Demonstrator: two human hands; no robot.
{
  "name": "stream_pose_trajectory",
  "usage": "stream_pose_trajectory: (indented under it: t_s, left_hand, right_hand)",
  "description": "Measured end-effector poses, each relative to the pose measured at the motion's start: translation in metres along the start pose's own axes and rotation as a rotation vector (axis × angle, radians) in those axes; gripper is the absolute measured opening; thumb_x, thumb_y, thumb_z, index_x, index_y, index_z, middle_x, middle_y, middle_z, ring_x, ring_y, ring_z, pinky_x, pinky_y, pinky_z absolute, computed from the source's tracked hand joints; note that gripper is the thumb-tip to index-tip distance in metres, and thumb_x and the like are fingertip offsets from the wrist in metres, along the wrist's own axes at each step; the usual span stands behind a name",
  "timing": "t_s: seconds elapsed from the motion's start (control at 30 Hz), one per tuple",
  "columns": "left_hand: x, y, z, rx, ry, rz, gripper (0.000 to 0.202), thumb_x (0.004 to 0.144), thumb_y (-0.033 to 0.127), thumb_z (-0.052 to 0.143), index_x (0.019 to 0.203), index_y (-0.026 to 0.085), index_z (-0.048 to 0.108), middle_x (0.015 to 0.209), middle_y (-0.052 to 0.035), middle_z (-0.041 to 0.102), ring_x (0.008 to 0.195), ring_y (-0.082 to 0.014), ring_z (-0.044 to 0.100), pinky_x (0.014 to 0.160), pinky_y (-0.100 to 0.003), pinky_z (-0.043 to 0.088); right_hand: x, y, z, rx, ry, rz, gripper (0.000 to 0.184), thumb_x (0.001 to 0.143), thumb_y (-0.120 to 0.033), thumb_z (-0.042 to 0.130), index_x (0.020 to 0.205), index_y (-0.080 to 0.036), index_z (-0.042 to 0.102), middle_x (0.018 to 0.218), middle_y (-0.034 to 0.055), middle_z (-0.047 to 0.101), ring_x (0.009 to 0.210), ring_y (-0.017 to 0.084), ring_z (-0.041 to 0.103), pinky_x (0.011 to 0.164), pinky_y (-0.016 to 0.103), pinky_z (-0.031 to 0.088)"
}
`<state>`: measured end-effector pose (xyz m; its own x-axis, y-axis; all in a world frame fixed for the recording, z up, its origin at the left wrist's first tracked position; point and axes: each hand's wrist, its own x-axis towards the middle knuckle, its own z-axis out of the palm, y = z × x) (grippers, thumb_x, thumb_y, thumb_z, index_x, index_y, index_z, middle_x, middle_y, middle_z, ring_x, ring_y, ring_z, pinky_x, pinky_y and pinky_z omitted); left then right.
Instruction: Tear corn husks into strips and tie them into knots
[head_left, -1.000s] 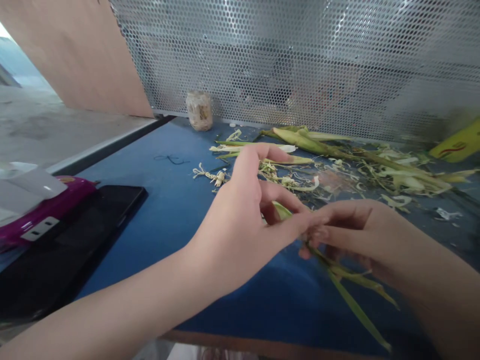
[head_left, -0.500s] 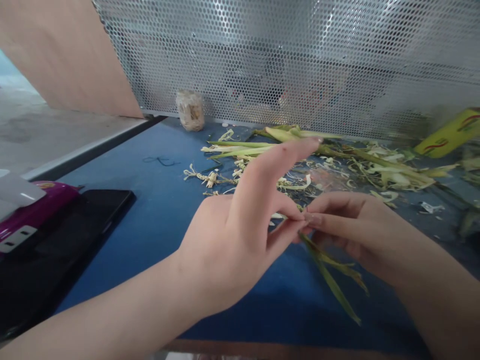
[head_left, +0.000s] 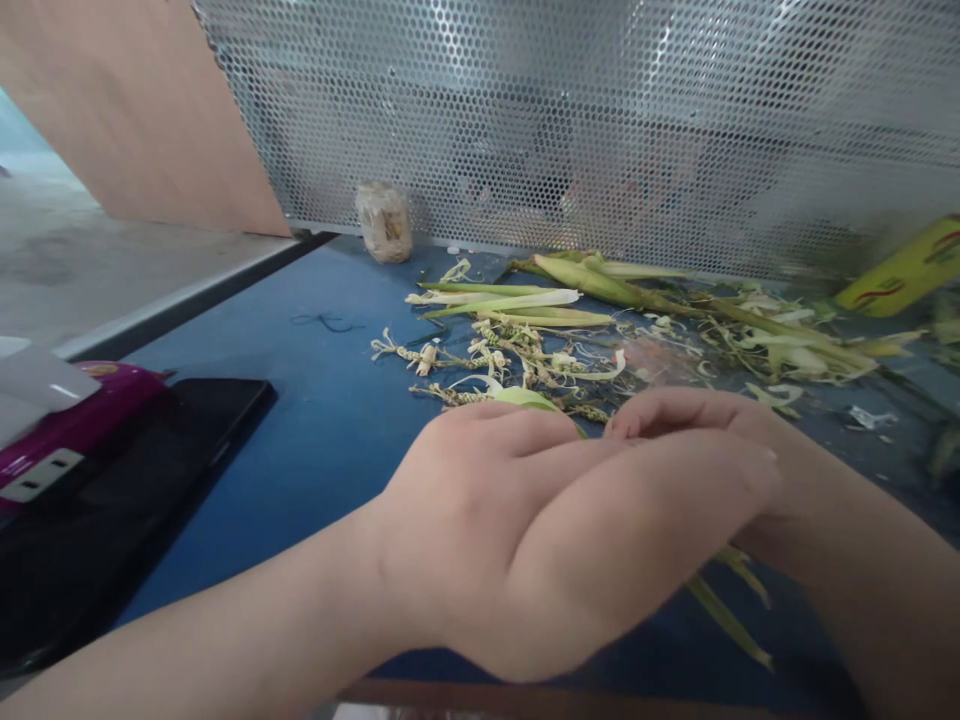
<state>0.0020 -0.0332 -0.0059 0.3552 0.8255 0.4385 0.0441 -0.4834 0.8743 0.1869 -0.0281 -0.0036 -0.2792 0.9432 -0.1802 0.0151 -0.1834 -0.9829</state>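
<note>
My left hand (head_left: 540, 530) lies in front of my right hand (head_left: 697, 420) and hides most of its fingers. The left fingers are pressed together and reach right across the right hand. What shows of the right fingers is curled. Between the two hands is a green leaf strip (head_left: 726, 618); its narrow ends trail out below them over the blue table (head_left: 330, 420), and a pale green bit (head_left: 525, 397) peeks out above my left knuckles. The grip itself is hidden.
Long green stalks (head_left: 600, 280) and several pale braided scraps (head_left: 420, 355) litter the table behind the hands. A small jar (head_left: 383, 221) stands against the perforated metal screen (head_left: 600, 120). At the left lie a black tablet (head_left: 127, 480) and a magenta device (head_left: 82, 410); a yellow object (head_left: 900, 270) sits far right.
My left hand has lowered its raised forefinger and swung over the right hand, covering the pinch. The leaf strip's tails have dropped lower behind the hands.
</note>
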Motion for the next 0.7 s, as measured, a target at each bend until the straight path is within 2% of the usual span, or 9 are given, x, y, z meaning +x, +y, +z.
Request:
stream_pose_trajectory:
  t_s: [0.13,0.23,0.33,0.43,0.5,0.57,0.63,0.7]
  left_hand:
    - [0.0,-0.002,-0.008,0.305,-0.141,0.301,0.041,0.066,0.024,0.067,0.105,0.037,0.061,0.081,0.004,0.07,0.07,-0.0153,0.062,0.069,-0.023,0.046]
    - [-0.002,-0.004,-0.009,0.335,-0.151,0.365,0.042,0.066,0.024,0.067,0.105,0.036,0.06,0.083,0.0044,0.069,0.07,-0.0144,0.063,0.067,-0.022,0.045]
    - [-0.003,-0.004,-0.007,0.363,-0.153,0.354,0.036,0.068,0.024,0.066,0.102,0.035,0.061,0.08,0.005,0.068,0.07,-0.0139,0.063,0.065,-0.022,0.046]
    - [-0.002,0.001,-0.004,0.448,-0.164,0.336,0.031,0.069,0.022,0.066,0.097,0.033,0.06,0.079,0.0064,0.066,0.069,-0.0123,0.063,0.064,-0.021,0.047]
    - [0.001,0.004,-0.003,0.446,-0.076,0.323,0.029,0.07,0.024,0.066,0.096,0.032,0.056,0.084,0.0061,0.065,0.071,-0.011,0.062,0.07,-0.021,0.048]
    - [0.005,0.006,-0.002,0.36,0.016,0.302,0.039,0.066,0.03,0.07,0.1,0.028,0.052,0.1,0.0001,0.061,0.087,-0.0153,0.06,0.081,-0.027,0.047]
    - [0.007,0.006,-0.003,0.303,-0.022,0.197,0.039,0.068,0.029,0.068,0.102,0.022,0.051,0.111,-0.0064,0.056,0.097,-0.0195,0.057,0.086,-0.031,0.045]
    - [0.008,0.005,-0.004,0.279,-0.143,0.076,0.035,0.071,0.022,0.062,0.104,0.019,0.05,0.109,-0.0083,0.057,0.098,-0.0203,0.057,0.084,-0.031,0.045]
  right_hand:
    - [0.001,-0.009,0.008,0.054,0.028,0.033,0.027,0.045,-0.041,0.081,0.057,-0.021,0.068,0.052,-0.0005,0.061,0.04,0.008,0.049,0.036,0.019,0.038]
    - [0.003,-0.009,0.009,0.01,0.033,0.046,0.023,0.048,-0.036,0.081,0.057,-0.02,0.067,0.05,-0.0001,0.06,0.042,0.009,0.049,0.033,0.018,0.033]
    - [0.002,-0.008,0.008,-0.01,0.03,0.056,0.022,0.049,-0.036,0.08,0.058,-0.02,0.067,0.048,-0.0017,0.058,0.037,0.006,0.042,0.033,0.018,0.029]
    - [0.0,-0.009,0.009,0.005,0.091,0.057,0.029,0.041,-0.037,0.083,0.056,-0.02,0.066,0.047,-0.0024,0.056,0.036,0.004,0.037,0.034,0.018,0.026]
    - [-0.001,-0.009,0.009,-0.01,0.11,0.046,0.026,0.042,-0.033,0.083,0.056,-0.02,0.065,0.048,-0.0024,0.057,0.037,0.004,0.038,0.034,0.018,0.027]
    - [-0.001,-0.009,0.008,-0.032,0.117,0.014,0.02,0.048,-0.029,0.081,0.055,-0.021,0.065,0.052,-0.0023,0.06,0.038,0.005,0.041,0.034,0.017,0.029]
    - [-0.001,-0.009,0.007,-0.045,0.108,-0.018,0.018,0.051,-0.029,0.08,0.055,-0.021,0.065,0.055,-0.0019,0.062,0.041,0.005,0.045,0.035,0.016,0.033]
    - [-0.001,-0.009,0.007,-0.031,0.125,-0.037,0.016,0.051,-0.028,0.08,0.055,-0.021,0.066,0.057,-0.0017,0.063,0.047,0.006,0.051,0.04,0.015,0.039]
